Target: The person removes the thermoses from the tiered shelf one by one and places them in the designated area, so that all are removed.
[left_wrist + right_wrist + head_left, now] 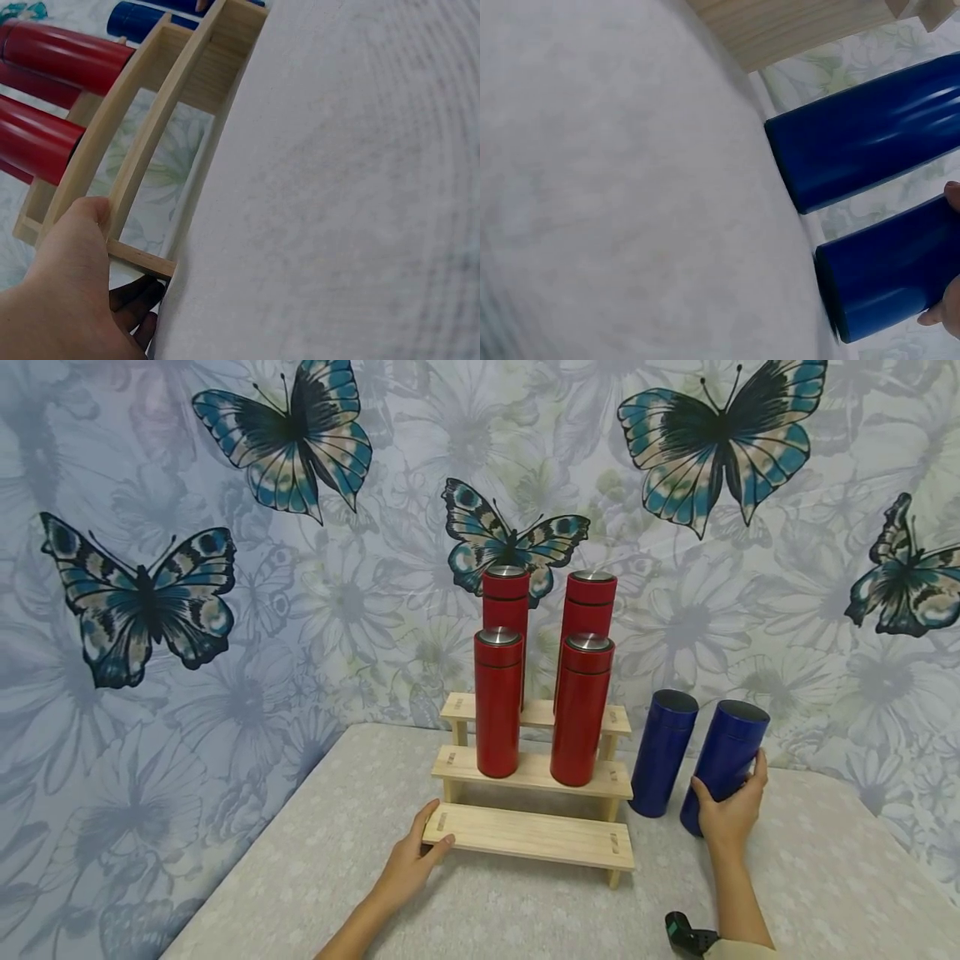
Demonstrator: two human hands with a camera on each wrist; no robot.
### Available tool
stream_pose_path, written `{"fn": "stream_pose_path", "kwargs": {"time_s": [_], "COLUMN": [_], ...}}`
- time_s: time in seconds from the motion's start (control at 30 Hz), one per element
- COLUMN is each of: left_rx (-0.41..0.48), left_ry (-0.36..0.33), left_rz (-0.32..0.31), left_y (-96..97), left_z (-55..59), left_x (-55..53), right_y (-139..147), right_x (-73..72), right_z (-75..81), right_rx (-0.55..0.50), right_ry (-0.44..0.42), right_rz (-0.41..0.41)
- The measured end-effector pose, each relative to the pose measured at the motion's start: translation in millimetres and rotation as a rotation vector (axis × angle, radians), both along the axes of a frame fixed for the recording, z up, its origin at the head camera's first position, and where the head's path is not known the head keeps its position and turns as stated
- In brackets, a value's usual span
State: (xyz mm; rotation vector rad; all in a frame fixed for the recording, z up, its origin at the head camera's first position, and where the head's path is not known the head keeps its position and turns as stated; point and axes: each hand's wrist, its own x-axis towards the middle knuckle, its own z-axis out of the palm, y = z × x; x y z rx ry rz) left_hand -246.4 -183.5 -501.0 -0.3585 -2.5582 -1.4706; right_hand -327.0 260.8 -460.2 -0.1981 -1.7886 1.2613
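Observation:
A stepped wooden display rack (525, 835) stands on the table, with its lowest shelf bare. My left hand (408, 865) holds the left end of that shelf, thumb over the front edge; in the left wrist view the thumb (91, 210) lies on the wood and the other fingers reach beside the leg. Over on the right, my right hand (729, 814) grips an upright blue thermos (725, 747) round its side. A second blue thermos (663, 752) stands just left of it, apart from it. The right wrist view shows the gripped thermos's base (877, 277) at the tabletop.
Two red thermoses stand on the middle shelf, a left one (498, 710) and a right one (583, 714). Behind them, two more (506, 585) (592, 589) stand on the top shelf. A butterfly-print cloth (375, 635) hangs behind the pale cloth-covered table (315, 843).

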Motion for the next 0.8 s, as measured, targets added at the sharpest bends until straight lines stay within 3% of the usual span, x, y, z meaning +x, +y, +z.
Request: {"fn": "stream_pose_path", "kwargs": {"time_s": [0.47,0.8], "left_rx": [0.003,0.002], "left_ry": [-0.001,0.011], "left_rz": [0.007,0.001], "left_y": [-0.8,-2.0], "left_z": [2.3,2.3], "left_x": [1.9,1.1], "right_y": [6.0,8.0], "right_x": [-12.1,-13.2], "right_z": [-13.1,-15.8], "right_rx": [0.102,0.131], "right_ry": [0.033,0.049], "right_rz": [0.011,0.016]}}
